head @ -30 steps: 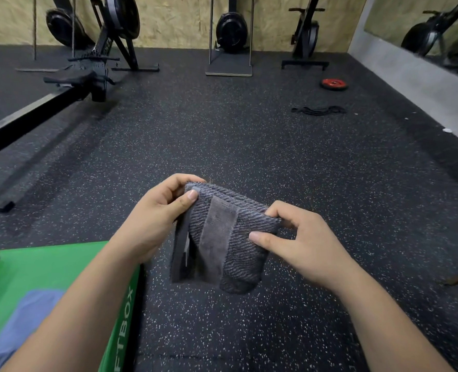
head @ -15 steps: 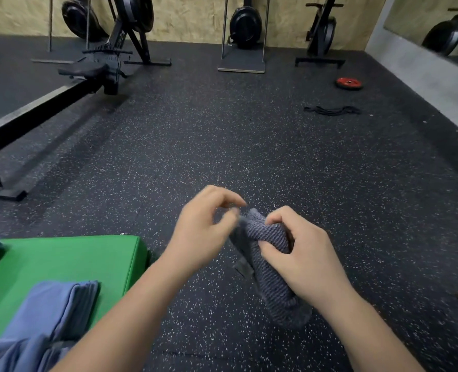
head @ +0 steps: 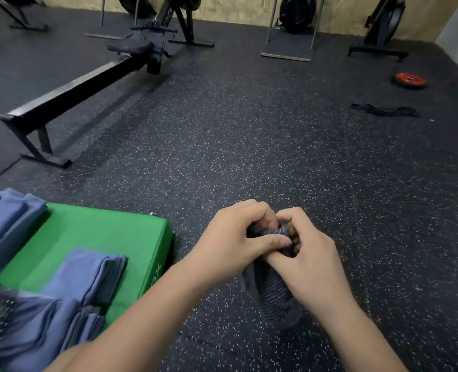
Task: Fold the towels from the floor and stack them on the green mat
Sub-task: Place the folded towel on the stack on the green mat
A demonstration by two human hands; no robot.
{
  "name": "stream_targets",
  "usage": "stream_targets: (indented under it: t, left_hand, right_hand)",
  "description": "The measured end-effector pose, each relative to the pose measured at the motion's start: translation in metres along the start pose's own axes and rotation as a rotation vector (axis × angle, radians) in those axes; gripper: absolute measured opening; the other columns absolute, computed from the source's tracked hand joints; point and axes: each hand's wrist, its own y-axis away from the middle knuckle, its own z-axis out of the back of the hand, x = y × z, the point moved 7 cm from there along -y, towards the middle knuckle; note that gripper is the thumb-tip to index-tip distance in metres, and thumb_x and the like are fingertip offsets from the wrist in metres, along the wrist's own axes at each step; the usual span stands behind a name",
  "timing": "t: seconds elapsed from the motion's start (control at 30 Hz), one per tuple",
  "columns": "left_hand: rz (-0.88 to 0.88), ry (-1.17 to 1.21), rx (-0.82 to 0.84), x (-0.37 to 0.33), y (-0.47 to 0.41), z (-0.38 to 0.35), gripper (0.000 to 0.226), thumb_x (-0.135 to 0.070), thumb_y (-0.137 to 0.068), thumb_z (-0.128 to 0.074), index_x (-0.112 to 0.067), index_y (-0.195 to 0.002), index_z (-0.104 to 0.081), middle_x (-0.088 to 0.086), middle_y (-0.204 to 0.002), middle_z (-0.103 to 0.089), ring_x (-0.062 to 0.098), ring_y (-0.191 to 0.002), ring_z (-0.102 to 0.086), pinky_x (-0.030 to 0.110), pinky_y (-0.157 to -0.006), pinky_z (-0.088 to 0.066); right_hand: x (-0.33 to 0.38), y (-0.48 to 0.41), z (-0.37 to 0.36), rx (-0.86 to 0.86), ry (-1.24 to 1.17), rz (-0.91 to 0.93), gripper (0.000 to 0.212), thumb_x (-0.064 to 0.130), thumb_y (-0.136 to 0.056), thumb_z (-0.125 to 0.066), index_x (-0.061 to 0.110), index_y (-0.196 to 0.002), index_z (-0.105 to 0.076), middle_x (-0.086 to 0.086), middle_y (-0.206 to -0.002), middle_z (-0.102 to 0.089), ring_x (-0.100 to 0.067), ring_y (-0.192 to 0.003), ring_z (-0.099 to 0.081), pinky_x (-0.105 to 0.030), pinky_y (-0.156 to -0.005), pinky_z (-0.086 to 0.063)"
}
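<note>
Near, 6 o'clock of frame: left hand (head: pixel 230 242) and right hand (head: pixel 308 259) pressed together over the top of the grey towel (head: pixel 273 294), fingers curled into it, left thumb laid across toward the right fingers. Both hands grip the cloth. Towel held in the air above the floor (head: pixel 249 157), just right of the mat's corner, not on the mat.

Towel: dark grey, ribbed weave, bunched into a thick rounded bundle hanging below the right palm; a thin flap of edge shows on its left side.

Writing: white letters run up the near side wall of the green mat (head: pixel 101 232), only "OX" legible, the rest cut off by the left forearm.

Against earlier frames: a second ago the towel was a flat folded rectangle with a smooth band showing, one hand at each side. Half a second ago the left hand had lifted off to pinch at the top. Now the hands are locked together and the band is hidden. View has swung left, more mat in sight.

8 o'clock: folded blue towels (head: pixel 88 275) on the mat; second blue pile (head: pixel 5 224) at 9 o'clock; blurred dark speckled cloth at lower-left edge.

Far: rowing machine (head: pixel 88 84) at 11 o'clock, black band (head: pixel 383 111) and red weight plate (head: pixel 410 80) at 2 o'clock
</note>
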Motion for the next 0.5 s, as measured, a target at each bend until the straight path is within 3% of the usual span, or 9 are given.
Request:
stream_targets:
  t: [0.2,0.33,0.5]
  left_hand:
    - [0.255,0.066,-0.119,0.046,0.031,0.048,0.029,-0.037,-0.087,-0.089,-0.022,-0.086,-0.064,-0.013,-0.075,-0.065,0.001,-0.071,-0.054,0.030,-0.068,-0.047]
    - [0.373,0.093,-0.266,0.073,0.079,0.094,0.025,-0.034,-0.090,-0.086,-0.023,-0.088,-0.064,-0.015,-0.073,-0.061,-0.002,-0.066,-0.049,0.025,-0.065,-0.041]
    - [0.515,0.098,-0.437,0.093,0.149,0.162,0.014,-0.023,-0.092,-0.082,-0.026,-0.095,-0.069,-0.010,-0.091,-0.074,0.000,-0.084,-0.064,0.026,-0.082,-0.053]
  right_hand:
    - [0.030,-0.029,-0.050,0.178,-0.018,0.040,0.041,0.021,-0.079,-0.087,0.041,-0.108,-0.068,0.019,-0.092,-0.076,-0.002,-0.083,-0.070,-0.035,-0.078,-0.057]
    - [0.067,-0.042,-0.102,0.328,-0.017,0.122,0.050,0.024,-0.073,-0.092,0.046,-0.110,-0.066,0.014,-0.086,-0.071,-0.009,-0.076,-0.067,-0.023,-0.069,-0.051]
    - [0.124,-0.034,-0.176,0.446,0.002,0.242,0.044,0.024,-0.074,-0.094,0.037,-0.102,-0.064,0.020,-0.093,-0.071,-0.007,-0.081,-0.068,-0.022,-0.075,-0.051]
